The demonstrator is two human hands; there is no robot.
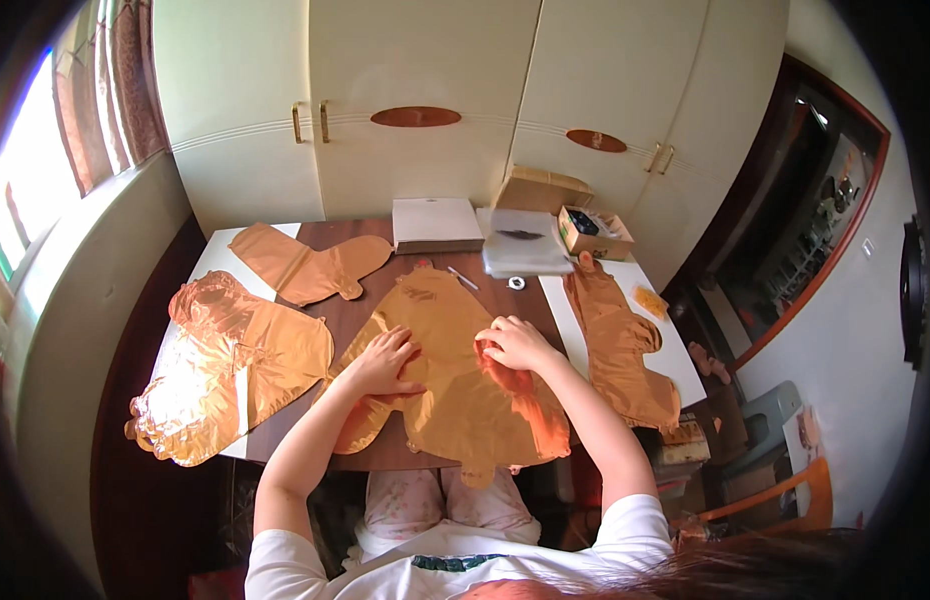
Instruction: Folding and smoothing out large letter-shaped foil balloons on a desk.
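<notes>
A flat, deflated gold foil balloon (450, 350) lies in front of me, its lower edge hanging slightly over the table's near side. My left hand (387, 362) rests on its left part with fingers spread. On its right part lies my right hand (515, 343), fingers apart and slightly bent against the wrinkled foil. Neither hand appears to grip anything. To the left, a shiny crumpled foil balloon (247, 365) reaches the table's edge, and another flat foil balloon (310, 265) lies behind it. A further foil balloon (617, 345) is spread on the right.
Along the back of the brown-and-white table (350, 232) are a white box (435, 224), a stack of clear plastic bags (525, 255) and an open carton (597, 236). A pen (463, 278), a small white roll (516, 284) and a yellowish packet (650, 302) lie nearby. Cabinets (425, 60) stand behind.
</notes>
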